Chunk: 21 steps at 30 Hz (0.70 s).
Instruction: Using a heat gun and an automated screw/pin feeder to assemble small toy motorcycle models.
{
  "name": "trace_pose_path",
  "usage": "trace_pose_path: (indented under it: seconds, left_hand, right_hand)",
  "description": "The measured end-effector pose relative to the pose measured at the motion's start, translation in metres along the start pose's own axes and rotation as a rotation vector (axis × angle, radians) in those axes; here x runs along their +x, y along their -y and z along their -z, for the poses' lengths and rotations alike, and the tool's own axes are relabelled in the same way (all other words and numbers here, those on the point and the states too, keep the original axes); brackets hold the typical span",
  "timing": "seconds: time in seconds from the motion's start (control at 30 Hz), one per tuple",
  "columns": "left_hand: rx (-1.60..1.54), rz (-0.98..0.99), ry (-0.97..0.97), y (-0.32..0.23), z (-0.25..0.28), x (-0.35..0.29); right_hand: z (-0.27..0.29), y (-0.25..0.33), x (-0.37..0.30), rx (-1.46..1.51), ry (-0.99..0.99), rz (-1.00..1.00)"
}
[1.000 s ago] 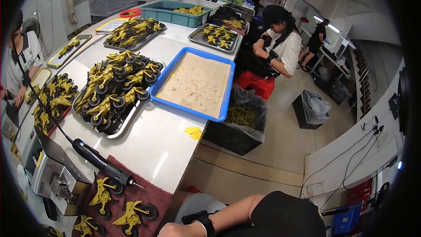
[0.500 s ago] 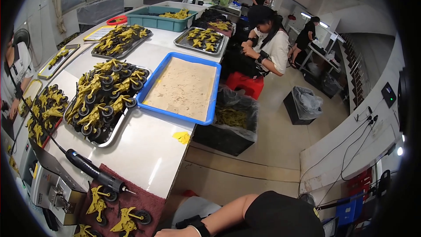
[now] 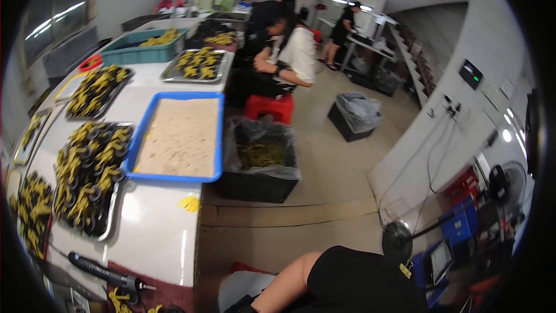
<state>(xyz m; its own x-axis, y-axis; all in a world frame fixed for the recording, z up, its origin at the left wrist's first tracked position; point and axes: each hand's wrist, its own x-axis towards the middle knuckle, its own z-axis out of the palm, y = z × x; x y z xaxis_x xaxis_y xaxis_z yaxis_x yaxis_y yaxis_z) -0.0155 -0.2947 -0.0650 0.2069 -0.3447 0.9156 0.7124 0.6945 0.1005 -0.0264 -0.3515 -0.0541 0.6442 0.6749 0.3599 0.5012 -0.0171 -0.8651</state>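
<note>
Driver (image 3: 104,270) | lower left of frame, bit (image 3: 149,287) over cloth (image 3: 175,294) | likely stiff, hefty, smooth; best held mid-barrel | fingers out of frame, wide or narrow cannot be told

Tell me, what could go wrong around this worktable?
The blue tray appears to jut past the edge of the worktable, so a bump might tip it. The toy motorbikes are heaped on a metal tray; some could slide off. The electric screwdriver lies with its bit exposed, which might scratch someone.
</note>
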Motion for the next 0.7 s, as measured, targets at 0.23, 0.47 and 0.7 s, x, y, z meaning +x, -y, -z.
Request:
trace_pose_path:
  seconds: [0.23, 0.47, 0.7]
  left_hand:
    - [-0.289, 0.129, -0.002, 0.022, 0.018, 0.014]
    - [-0.232, 0.163, -0.083, 0.024, 0.010, 0.018]
    - [0.247, -0.104, -0.239, -0.011, -0.047, 0.027]
  right_hand:
    - [-0.007, 0.005, -0.022, -0.252, -0.159, -0.075]
    - [0.001, 0.010, -0.038, -0.344, -0.235, -0.070]
    - [0.039, -0.002, -0.026, 0.203, -0.359, 0.007]
